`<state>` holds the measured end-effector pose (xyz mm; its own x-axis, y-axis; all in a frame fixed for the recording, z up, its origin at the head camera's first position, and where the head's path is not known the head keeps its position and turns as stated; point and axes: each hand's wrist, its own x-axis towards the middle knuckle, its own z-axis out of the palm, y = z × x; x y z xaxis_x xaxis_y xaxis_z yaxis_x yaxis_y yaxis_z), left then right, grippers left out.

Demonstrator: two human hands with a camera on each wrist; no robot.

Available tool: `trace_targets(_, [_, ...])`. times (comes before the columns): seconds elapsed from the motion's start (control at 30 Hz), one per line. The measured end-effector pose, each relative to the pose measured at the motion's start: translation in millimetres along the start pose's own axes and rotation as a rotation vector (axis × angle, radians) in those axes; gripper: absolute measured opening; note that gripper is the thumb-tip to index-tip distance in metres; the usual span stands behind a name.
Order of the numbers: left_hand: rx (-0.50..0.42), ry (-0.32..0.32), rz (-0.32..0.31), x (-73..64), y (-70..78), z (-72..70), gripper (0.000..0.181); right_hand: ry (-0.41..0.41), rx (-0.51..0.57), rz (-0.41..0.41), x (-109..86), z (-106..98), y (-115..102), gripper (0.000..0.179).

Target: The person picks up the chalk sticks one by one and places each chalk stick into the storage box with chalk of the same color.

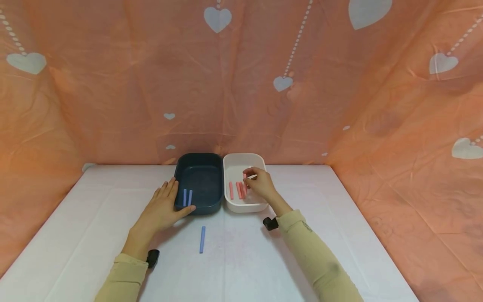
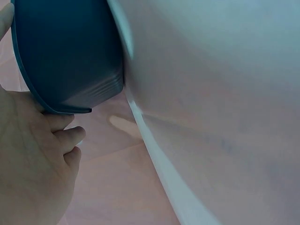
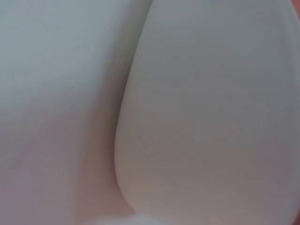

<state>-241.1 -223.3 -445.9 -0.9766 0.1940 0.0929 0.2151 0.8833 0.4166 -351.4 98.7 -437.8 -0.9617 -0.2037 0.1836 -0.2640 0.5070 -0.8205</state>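
In the head view my left hand (image 1: 164, 205) rests against the front left corner of a dark blue tray (image 1: 200, 159), thumb at the front rim and straight fingers along the left side. The left wrist view shows fingers (image 2: 70, 138) against the outside of that tray (image 2: 70, 51). Two blue chalk sticks (image 1: 190, 198) stand side by side near the tray's front. Over the white tray (image 1: 243, 206), my right hand (image 1: 260, 182) pinches a pink chalk stick (image 1: 244, 176) between thumb and forefinger. Several pink chalk sticks (image 1: 231, 191) are inside the white tray, below the fingers.
One blue chalk stick (image 1: 202, 239) lies on the white tabletop (image 1: 241, 268) in front of the trays. Both trays stand side by side close to the orange curtain (image 1: 249, 117). The right wrist view is filled by the white tray's outer wall (image 3: 206, 112).
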Motion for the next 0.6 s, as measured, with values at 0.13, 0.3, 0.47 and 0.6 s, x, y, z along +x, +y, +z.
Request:
trace_targets(0.13, [0.001, -0.003, -0.001, 0.1, 0.1, -0.1, 0.117, -0.052, -0.062, 0.015, 4.2, 1.5, 2.8, 0.024])
trace_targets(0.3, [-0.002, -0.004, -0.003, 0.0, 0.4, -0.6, 0.117, -0.105, -0.104, 0.037, 8.0, 3.1, 4.8, 0.023])
trace_targets(0.47, [0.001, 0.001, -0.001, 0.0, 0.6, -0.8, 0.116, -0.147, -0.198, 0.080, 11.2, 5.6, 7.1, 0.021])
trace_targets(0.6, [0.006, 0.006, 0.002, 0.4, 0.7, -0.4, 0.116, -0.159, -0.230, 0.111, 13.7, 7.3, 8.5, 0.021])
